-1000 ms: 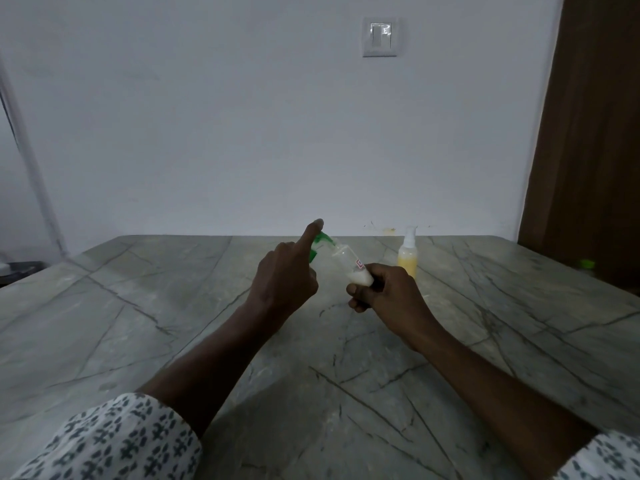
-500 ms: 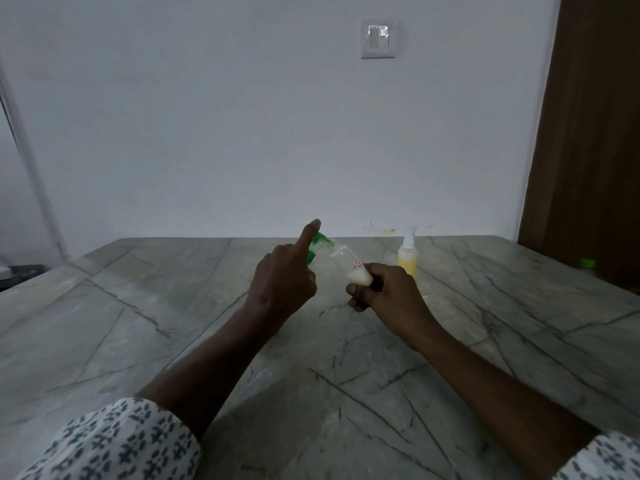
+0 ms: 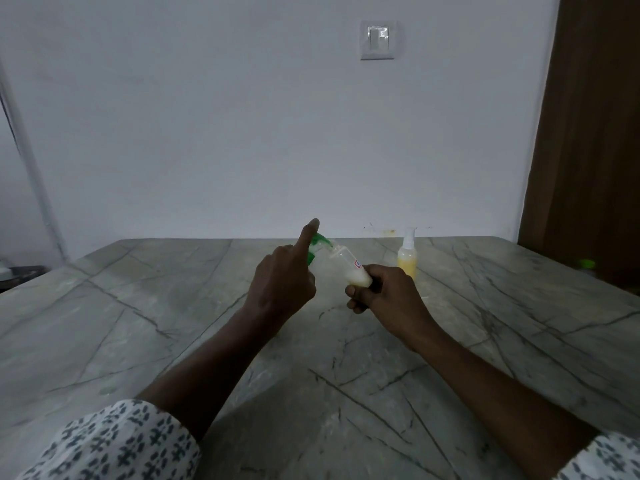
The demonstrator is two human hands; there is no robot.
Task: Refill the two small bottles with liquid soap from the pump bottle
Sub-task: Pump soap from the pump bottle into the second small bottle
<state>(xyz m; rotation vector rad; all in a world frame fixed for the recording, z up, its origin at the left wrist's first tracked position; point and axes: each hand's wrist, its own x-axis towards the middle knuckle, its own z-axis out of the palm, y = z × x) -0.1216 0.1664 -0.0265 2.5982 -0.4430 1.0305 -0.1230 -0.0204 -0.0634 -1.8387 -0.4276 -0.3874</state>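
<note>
Left hand (image 3: 284, 282) is wrapped round the green pump bottle (image 3: 320, 241), forefinger up on the pump head, nozzle right at the mouth of the clear bottle (image 3: 346, 265), which the right hand (image 3: 388, 296) grips by its base, tilted in mid-air over the table (image 3: 138, 306). Only a small pool of white soap sits in its low end, so I'd call this fill barely begun. The yellow bottle (image 3: 407, 261) stands capped behind the right hand and looks done, leaving more pumping and closing this one.

Home room, marble table (image 3: 173, 323), wall switch (image 3: 377, 39)
</note>
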